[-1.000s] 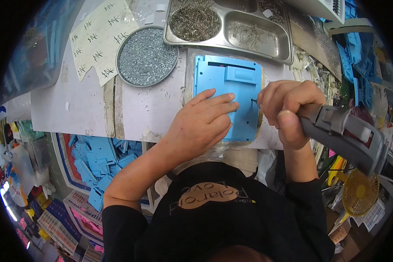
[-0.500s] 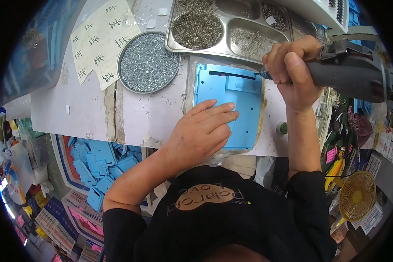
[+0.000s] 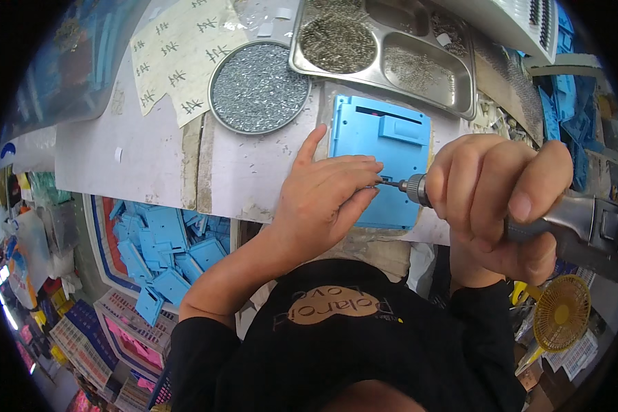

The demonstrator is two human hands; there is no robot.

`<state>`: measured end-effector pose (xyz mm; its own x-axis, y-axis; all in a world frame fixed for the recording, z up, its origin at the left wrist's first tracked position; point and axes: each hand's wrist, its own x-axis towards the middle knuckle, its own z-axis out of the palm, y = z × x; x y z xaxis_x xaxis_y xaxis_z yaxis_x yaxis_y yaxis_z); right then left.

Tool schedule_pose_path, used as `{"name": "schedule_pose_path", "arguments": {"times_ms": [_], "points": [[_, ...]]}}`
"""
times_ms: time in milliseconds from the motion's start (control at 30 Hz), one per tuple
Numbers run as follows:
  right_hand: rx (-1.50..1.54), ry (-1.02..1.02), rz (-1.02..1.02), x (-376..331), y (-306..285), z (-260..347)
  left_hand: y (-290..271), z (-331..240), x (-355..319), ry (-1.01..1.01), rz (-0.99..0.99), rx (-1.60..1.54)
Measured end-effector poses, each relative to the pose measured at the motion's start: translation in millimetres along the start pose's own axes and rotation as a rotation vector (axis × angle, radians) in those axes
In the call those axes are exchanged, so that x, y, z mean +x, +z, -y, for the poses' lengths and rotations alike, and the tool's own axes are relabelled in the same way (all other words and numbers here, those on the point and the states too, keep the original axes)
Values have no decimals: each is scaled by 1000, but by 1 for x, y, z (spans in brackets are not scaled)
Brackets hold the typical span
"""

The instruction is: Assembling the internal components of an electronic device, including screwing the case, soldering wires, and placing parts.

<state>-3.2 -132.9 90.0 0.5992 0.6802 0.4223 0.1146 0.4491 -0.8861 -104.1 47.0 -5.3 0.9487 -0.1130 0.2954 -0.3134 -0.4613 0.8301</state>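
My right hand [image 3: 494, 196] is wrapped round a dark electric screwdriver [image 3: 570, 230], its thin bit pointing left. The bit's tip reaches the fingertips of my left hand [image 3: 326, 196], above the lower part of a flat blue plastic housing [image 3: 408, 161]. Thumb and fingers of my left hand are drawn together at that tip, with one finger sticking out away from them. Whatever they pinch is too small and hidden to make out. The housing lies on the table, with a dark slot near its far edge, a raised rectangular block and several small holes.
A round dish of small silvery screws [image 3: 259, 88] stands left of the housing. Behind it is a steel compartment tray [image 3: 384, 88] with more small metal parts. A marked paper sheet [image 3: 178, 62] lies far left. Below the table's left edge, a bin holds several blue plastic pieces [image 3: 161, 237].
My right hand has brought the screwdriver from the housing's far right corner nearer to me, its tip now at my left fingers. My left hand has gone from lying flat to pinching.
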Motion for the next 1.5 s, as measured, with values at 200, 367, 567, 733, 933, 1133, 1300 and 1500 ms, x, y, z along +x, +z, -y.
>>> {"name": "schedule_pose_path", "arguments": {"times_ms": [200, 367, 567, 733, 933, 1133, 1300, 1500], "points": [[-22, 0, -8, 7, 12, -11, -6, 9, -7, -1, -56, -17], [-17, -47, 9, 20, 15, -21, -26, 16, 3, 95, -68, 196], [10, -141, -76, 53, -22, -71, -87, 93, 27, -168, -164, 789], [-78, -122, -101, 59, -20, -93, -81, 99, 26, -132, -244, 694], [-104, -82, -106, 64, -16, -99, -79, 104, 28, -85, -301, 689], [-127, -58, -192, 59, -8, -109, -78, 104, 31, -66, -281, 704], [-41, -53, -139, 55, -25, -97, -77, 102, 31, -11, -311, 701], [-221, 7, -195, 43, 12, -86, -67, 97, 23, 50, -371, 587]]}}
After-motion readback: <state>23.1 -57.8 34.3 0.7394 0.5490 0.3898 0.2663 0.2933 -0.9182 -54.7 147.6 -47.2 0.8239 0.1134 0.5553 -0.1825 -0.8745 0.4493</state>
